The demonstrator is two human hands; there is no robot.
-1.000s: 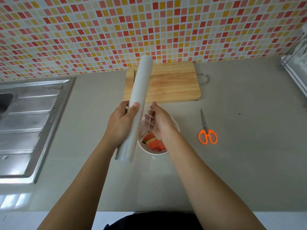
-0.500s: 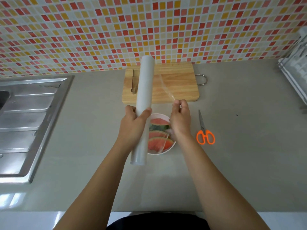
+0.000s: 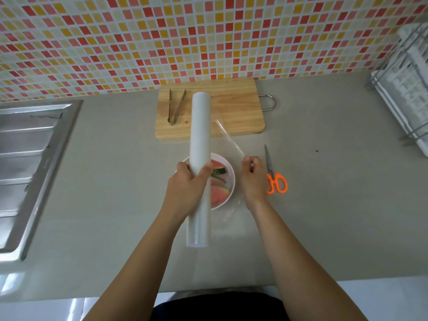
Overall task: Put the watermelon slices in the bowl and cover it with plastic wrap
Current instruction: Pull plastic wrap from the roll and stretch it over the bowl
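Your left hand (image 3: 187,185) curls round the plastic wrap roll (image 3: 199,135), held lengthwise over the left side of the bowl (image 3: 232,174). Your right hand (image 3: 252,179), just right of the bowl, pinches the edge of the film (image 3: 229,140). Watermelon slices (image 3: 218,193) lie in the bowl.

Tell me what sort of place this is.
Most likely a home kitchen: a stainless steel sink on the left, a mosaic tiled backsplash, and a wooden cutting board with tongs on it.

Bowl (image 3: 228,165) before cutting board (image 3: 231,112), scissors (image 3: 274,174) right.
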